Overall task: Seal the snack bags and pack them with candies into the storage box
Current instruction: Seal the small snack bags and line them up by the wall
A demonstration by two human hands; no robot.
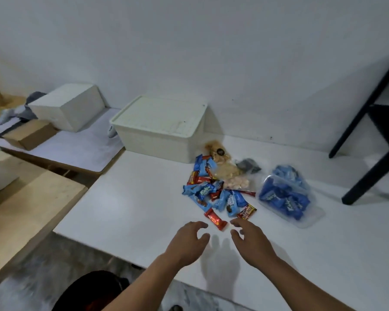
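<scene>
**Both hands empty over the white table, candies just ahead**

Far to my left a second white box (69,106) sits on a lower surface, with a brown cardboard box (29,134) in front of it. Nearer the middle, the cream storage box (160,129) stands on the white table (121,198) against the wall, its lid on.

My left hand (186,240) hovers above the table with the fingers loosely curled and spread, holding nothing. Just past its fingertips lies a red candy bar (215,219), separate from the rest and angled across the gap between my two hands; I touch neither it nor anything else.

Beyond that bar is the heap of candies (213,191), blue wrappers mixed with red ones, spread on the table in front of the storage box's right corner. Behind the heap, touching it, lie clear snack bags (225,167) with pale and tan contents; whether their tops are sealed I cannot tell.

My right hand (249,237) hovers level with the left, fingers bent and apart, also empty. Its fingertips are near a red-and-yellow bar (247,211) at the heap's near edge.

Further right, apart from the heap, a clear bag of blue candies (285,196) lies on the table. At the far right stands a black frame (368,135).
</scene>
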